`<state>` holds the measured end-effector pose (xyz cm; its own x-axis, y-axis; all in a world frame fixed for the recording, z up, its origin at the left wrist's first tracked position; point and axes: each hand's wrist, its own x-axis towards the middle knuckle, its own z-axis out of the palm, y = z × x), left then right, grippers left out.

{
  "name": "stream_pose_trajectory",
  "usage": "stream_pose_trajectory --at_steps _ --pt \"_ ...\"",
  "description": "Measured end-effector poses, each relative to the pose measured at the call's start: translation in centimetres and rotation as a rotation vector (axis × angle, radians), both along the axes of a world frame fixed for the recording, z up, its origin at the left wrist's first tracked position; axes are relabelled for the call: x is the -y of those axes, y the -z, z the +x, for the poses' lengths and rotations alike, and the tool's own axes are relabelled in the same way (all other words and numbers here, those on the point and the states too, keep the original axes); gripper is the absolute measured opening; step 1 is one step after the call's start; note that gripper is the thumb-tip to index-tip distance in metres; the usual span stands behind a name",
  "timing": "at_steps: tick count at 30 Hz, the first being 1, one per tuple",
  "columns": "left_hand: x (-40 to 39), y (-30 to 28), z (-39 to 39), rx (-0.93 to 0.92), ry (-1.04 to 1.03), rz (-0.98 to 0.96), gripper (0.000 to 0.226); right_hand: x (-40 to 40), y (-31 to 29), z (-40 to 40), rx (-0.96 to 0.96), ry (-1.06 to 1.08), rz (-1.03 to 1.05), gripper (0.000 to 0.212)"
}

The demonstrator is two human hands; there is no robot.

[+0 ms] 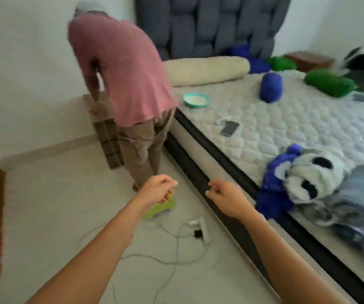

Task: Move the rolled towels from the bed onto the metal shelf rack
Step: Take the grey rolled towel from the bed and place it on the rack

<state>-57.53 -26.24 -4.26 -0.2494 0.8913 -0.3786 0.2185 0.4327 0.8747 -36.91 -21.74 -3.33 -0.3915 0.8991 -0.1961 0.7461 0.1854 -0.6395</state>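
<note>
Rolled towels lie on the quilted mattress [308, 128]: a blue roll [271, 87] mid-bed, a green roll [328, 83] to its right, and further blue [254, 62] and green [282, 63] rolls by the headboard. A loose blue towel [271, 194] and a black-and-white fluffy one [308, 174] hang at the near edge. My left hand [158, 189] is over the floor, fingers pinched on a thin yellowish strand. My right hand [225, 197] is curled shut beside the bed frame, with nothing seen in it. No shelf rack is in view.
A person in a pink shirt [119, 71] bends over a brown stool [108, 137] left of the bed. On the floor lie a green object [157, 210], a power strip [204, 230] and cables. A phone [230, 127], a bowl [196, 99] and a cream bolster [207, 70] are on the mattress.
</note>
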Motion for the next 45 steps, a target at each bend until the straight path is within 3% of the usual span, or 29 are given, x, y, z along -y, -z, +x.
stream_pose_trajectory --at_steps 4,8,14,18,23,26,30,33,36,40,43,45 --pt "-7.7 -2.3 14.1 0.000 0.333 -0.002 0.020 -0.7 -1.7 15.1 -0.066 0.414 0.016 0.039" --pt "-11.7 -3.7 25.9 0.001 0.613 0.010 0.017 0.3 -2.3 25.5 -0.125 0.752 0.078 0.032" --pt "-16.3 -2.0 38.3 0.026 0.823 -0.032 0.028 0.2 0.3 34.6 -0.135 1.026 0.048 0.028" --pt "-20.5 0.0 43.3 0.102 0.782 -0.149 0.028 -3.1 1.9 38.6 -0.123 1.101 0.026 0.014" --pt "-26.2 3.2 46.4 0.094 0.667 -0.249 0.015 -9.8 4.9 41.2 -0.271 1.188 -0.106 0.014" --pt "-27.9 4.7 47.4 0.074 0.646 -0.371 0.035 -13.2 7.9 42.2 -0.412 1.258 -0.247 0.015" --pt "-28.6 6.2 48.6 0.064 0.642 -0.645 0.061 -16.6 10.9 43.5 -0.466 1.314 -0.333 0.031" --pt "-29.3 6.7 49.4 0.170 0.603 -0.798 0.056 -19.8 14.4 45.8 -0.504 1.304 -0.401 0.049" --pt "-29.7 7.5 49.5 0.283 0.538 -0.823 0.039 -22.9 17.0 47.1 -0.550 1.276 -0.385 0.088" --pt "-30.1 7.9 49.8 0.310 0.527 -0.820 0.037 -23.9 10.7 44.7 -0.470 1.269 -0.424 0.082" --pt "-30.2 7.5 50.4 0.265 0.525 -0.774 0.027 -24.1 10.6 44.6 -0.457 1.228 -0.475 0.083" --pt "-29.8 7.0 50.8 0.236 0.519 -0.733 0.035 -24.1 10.8 44.8 -0.467 1.191 -0.490 0.082"
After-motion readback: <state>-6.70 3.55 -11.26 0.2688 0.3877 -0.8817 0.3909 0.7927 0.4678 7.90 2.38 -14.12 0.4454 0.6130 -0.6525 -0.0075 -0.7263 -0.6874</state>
